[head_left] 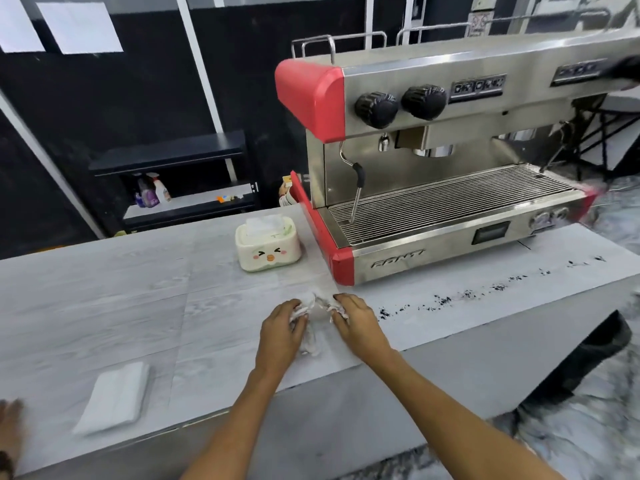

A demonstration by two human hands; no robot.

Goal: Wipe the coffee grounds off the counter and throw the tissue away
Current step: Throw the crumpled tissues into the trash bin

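Observation:
A crumpled white tissue (316, 308) lies on the pale grey counter (138, 296), just in front of the espresso machine's red corner. My left hand (282, 332) and my right hand (353, 323) each pinch one side of it, fingers closed on the paper. Dark coffee grounds (460, 295) trail in a scattered line to the right of my right hand, along the counter in front of the machine.
A red and steel espresso machine (450, 161) fills the back right. A cream tissue box with a cartoon face (267, 249) stands left of it. A folded white cloth (116, 398) lies near the front left edge. Someone else's hand (10, 420) shows at the far left.

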